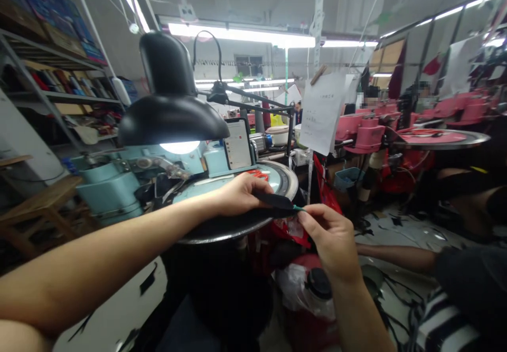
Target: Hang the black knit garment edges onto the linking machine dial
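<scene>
My left hand (243,193) reaches across the round machine table, its fingers closed on a dark piece of fabric (277,200) near the table's right edge. More dark material lies under that hand along the table's front. My right hand (330,233) is closed in a pinch at the fabric's right tip, on a thin green strip (298,208) that sticks out there. Between the two hands the piece runs roughly level. Whether the strip is cord, tape or a tool tip, I cannot tell.
A black lamp (174,120) hangs over the light-blue sewing machine (109,188). On the round table (291,180) stand a phone (240,143) and red-handled scissors (258,174). Below are a black-lidded container (319,283) and plastic bags. Another person's arm (396,257) is low at right.
</scene>
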Demonstrator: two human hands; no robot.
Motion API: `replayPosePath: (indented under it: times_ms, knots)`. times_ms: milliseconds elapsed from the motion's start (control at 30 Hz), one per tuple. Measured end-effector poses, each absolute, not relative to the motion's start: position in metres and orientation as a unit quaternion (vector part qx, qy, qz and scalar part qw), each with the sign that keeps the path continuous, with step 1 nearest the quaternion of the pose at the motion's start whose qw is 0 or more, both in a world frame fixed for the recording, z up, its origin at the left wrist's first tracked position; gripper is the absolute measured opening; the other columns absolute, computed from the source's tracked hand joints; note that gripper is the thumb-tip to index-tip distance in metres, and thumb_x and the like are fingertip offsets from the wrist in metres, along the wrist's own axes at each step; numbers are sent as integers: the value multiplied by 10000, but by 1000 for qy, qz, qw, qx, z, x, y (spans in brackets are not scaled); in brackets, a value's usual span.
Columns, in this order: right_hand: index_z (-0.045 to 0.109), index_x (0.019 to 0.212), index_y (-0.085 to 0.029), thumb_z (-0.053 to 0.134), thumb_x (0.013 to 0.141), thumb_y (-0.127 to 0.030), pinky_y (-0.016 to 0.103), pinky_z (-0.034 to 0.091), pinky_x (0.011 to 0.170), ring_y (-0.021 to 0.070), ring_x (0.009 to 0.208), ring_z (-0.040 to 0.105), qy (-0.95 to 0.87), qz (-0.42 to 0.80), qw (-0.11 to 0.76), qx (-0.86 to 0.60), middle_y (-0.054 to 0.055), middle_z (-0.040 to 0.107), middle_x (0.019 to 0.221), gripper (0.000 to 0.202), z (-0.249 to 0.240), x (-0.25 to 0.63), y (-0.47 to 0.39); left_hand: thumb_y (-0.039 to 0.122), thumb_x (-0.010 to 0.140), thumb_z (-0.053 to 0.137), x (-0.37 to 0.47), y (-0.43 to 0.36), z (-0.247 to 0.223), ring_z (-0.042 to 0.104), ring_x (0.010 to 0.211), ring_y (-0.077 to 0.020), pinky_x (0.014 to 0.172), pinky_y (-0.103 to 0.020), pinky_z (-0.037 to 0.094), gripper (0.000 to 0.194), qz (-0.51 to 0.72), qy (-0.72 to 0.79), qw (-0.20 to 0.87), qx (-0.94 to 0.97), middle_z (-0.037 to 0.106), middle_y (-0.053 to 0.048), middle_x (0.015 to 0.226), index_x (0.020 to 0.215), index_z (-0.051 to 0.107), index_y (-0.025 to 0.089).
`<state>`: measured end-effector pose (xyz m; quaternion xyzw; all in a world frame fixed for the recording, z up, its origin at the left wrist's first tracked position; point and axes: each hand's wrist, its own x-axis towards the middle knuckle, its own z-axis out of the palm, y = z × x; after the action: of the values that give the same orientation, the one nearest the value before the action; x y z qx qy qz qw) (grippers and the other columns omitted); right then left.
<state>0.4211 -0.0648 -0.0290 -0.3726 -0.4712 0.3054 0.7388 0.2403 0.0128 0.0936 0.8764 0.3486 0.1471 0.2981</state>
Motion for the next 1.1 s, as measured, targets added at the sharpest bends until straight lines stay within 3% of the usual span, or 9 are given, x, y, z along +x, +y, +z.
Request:
replayPosePath:
  times_ms: [167,267,433,533,667,767,900,1000,1100]
  knots:
    - [754,846,-197,767,778,-326,255,517,626,158,674,639,-489,279,741,-366,22,717,762,146,-32,415,-58,313,771,707,236,11,93,583,692,-138,653,-235,447,183,156,345,289,879,660,-12,741,804,719,133]
    - [748,845,-195,748,792,-325,251,489,606,146,643,605,-504,255,735,-376,20,702,748,140,-29,409,-56,312,754,711,233,12,102,572,676,-137,630,-229,436,201,142,348,300,877,651,-9,741,841,708,131]
    - [722,843,-193,701,822,-325,241,440,549,136,591,549,-526,238,716,-392,13,665,707,135,-21,401,-58,350,760,703,244,23,131,551,672,-127,580,-200,404,381,-33,282,372,883,644,9,770,1090,688,160]
    - [725,888,-191,720,808,-330,239,448,558,132,595,545,-531,236,713,-393,5,650,704,161,-18,403,-58,414,797,719,255,31,136,556,669,-125,605,-200,420,315,-53,247,323,912,653,-6,740,949,719,137]
    - [682,1172,-188,694,846,-389,230,431,526,122,568,521,-554,321,672,-370,-20,607,684,383,-16,401,-60,435,847,689,261,41,132,572,722,-132,672,-201,439,311,-8,172,290,942,669,-28,768,886,716,127]
    - [752,962,-185,637,888,-379,236,455,563,135,603,564,-553,288,685,-377,6,657,699,237,-16,392,-62,474,822,717,260,48,130,554,668,-122,619,-194,426,355,6,167,307,937,654,-21,714,845,714,120]
    - [735,750,-178,735,803,-355,223,444,505,124,532,546,-468,263,750,-387,6,654,618,185,-25,384,-62,504,812,723,257,53,125,611,734,-151,688,-213,472,383,-3,157,334,929,703,-54,783,876,739,127]
    - [737,759,-165,762,779,-387,210,408,463,111,509,513,-422,386,743,-348,8,639,598,224,-35,384,-55,477,873,662,255,55,114,641,843,-170,790,-230,488,363,22,153,341,927,724,-79,911,983,736,139]
    - [732,784,-154,816,704,-400,195,353,427,88,469,454,-397,495,716,-291,-3,614,574,272,-40,382,-47,448,858,685,253,56,103,632,792,-154,744,-225,489,343,78,184,335,921,712,-64,878,985,722,132]
